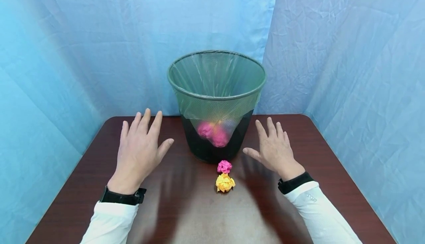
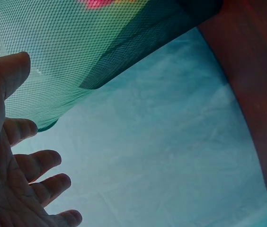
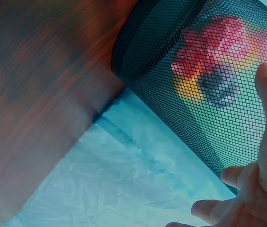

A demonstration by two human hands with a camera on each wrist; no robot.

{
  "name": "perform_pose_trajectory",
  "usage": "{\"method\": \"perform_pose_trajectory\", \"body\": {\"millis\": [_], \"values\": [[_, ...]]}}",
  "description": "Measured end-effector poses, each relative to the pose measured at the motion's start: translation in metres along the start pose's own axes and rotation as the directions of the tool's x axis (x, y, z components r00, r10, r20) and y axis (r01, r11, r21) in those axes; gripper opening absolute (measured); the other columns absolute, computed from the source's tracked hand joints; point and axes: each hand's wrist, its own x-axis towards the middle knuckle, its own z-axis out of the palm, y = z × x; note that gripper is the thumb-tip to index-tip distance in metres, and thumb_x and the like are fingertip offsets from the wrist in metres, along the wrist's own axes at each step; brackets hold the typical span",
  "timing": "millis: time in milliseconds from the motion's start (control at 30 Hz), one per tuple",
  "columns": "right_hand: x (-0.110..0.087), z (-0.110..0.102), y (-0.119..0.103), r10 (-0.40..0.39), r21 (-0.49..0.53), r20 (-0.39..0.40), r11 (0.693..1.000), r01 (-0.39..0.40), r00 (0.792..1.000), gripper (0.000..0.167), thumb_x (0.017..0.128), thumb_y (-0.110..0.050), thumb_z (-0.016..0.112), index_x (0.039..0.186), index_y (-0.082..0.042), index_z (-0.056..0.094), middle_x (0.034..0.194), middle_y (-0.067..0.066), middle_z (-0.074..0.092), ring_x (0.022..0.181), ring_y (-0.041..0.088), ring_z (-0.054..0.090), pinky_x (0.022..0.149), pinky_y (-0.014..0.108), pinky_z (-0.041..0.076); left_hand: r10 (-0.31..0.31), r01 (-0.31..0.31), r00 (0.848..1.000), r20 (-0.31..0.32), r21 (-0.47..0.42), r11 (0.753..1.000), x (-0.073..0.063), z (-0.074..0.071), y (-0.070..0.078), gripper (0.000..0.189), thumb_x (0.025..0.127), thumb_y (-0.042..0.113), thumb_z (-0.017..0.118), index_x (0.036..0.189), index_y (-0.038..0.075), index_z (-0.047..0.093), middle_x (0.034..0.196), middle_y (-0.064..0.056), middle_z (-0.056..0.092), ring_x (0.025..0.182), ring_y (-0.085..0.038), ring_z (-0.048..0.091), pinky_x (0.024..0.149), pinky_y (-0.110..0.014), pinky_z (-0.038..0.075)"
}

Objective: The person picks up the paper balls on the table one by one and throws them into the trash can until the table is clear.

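A green mesh wastebasket (image 1: 216, 98) with a clear plastic liner stands upright at the back of the table. Through its mesh show crumpled pink paper balls (image 1: 214, 133), with yellow and dark ones beside them in the right wrist view. My left hand (image 1: 137, 153) is held to the left of the basket, fingers spread, holding nothing. On the other side, my right hand (image 1: 273, 148) is also spread and holds nothing, apart from the basket. In front of the basket lie a small pink paper ball (image 1: 224, 166) and a yellow paper ball (image 1: 225, 183).
The dark brown wooden table (image 1: 186, 214) has rounded far corners. Light blue cloth (image 1: 116, 48) hangs behind it and along both sides. Black bands (image 1: 123, 197) circle both wrists, at the ends of white sleeves.
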Motion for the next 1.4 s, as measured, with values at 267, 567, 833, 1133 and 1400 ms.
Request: {"method": "perform_pose_trajectory", "body": {"millis": [267,567,833,1133,1400], "values": [[-0.002,0.000,-0.002,-0.002,-0.006,0.003,1.000,0.002,1.000,0.105,0.089,-0.063,0.073,0.165,-0.008,0.025,0.168,0.033,0.018,0.152,0.060,0.018,0.119,0.074,0.023,-0.041,0.042,0.996,0.078,-0.003,0.999,-0.010,0.010,0.003,0.086,0.090,0.047,0.079,0.159,0.009,0.044,0.159,-0.029,0.043,0.147,-0.053,0.037,0.115,-0.078,0.024],[-0.006,0.003,-0.005,-0.009,0.006,0.014,1.000,0.008,1.000,0.106,0.089,-0.064,0.072,0.166,-0.009,0.024,0.168,0.033,0.018,0.153,0.060,0.017,0.119,0.074,0.023,-0.069,0.071,0.984,0.166,-0.005,0.997,-0.022,0.018,0.005,0.091,0.090,0.052,0.076,0.162,0.011,0.038,0.163,-0.029,0.036,0.150,-0.053,0.031,0.114,-0.080,0.021],[-0.010,0.007,-0.008,-0.017,0.004,0.011,1.000,0.017,1.000,0.106,0.088,-0.065,0.073,0.165,-0.010,0.026,0.168,0.032,0.021,0.152,0.060,0.018,0.119,0.074,0.024,-0.098,0.101,0.966,0.239,-0.003,0.995,-0.034,0.025,0.007,0.094,0.091,0.055,0.075,0.164,0.012,0.034,0.166,-0.028,0.032,0.153,-0.053,0.026,0.115,-0.080,0.020],[-0.015,0.011,-0.013,-0.026,-0.014,0.003,1.000,0.026,1.000,0.107,0.087,-0.066,0.074,0.165,-0.011,0.027,0.168,0.031,0.022,0.152,0.059,0.020,0.118,0.074,0.026,-0.092,0.097,0.964,0.250,-0.008,0.995,-0.045,0.032,0.009,0.093,0.091,0.056,0.074,0.163,0.012,0.035,0.165,-0.028,0.033,0.152,-0.053,0.028,0.114,-0.081,0.020],[-0.020,0.016,-0.017,-0.054,-0.022,-0.017,0.998,0.054,0.998,0.106,0.086,-0.067,0.074,0.164,-0.010,0.030,0.167,0.031,0.025,0.150,0.059,0.024,0.116,0.073,0.030,-0.100,0.105,0.958,0.269,-0.005,0.994,-0.052,0.037,0.012,0.094,0.090,0.056,0.074,0.164,0.013,0.035,0.165,-0.027,0.034,0.152,-0.053,0.028,0.114,-0.081,0.020]]}}
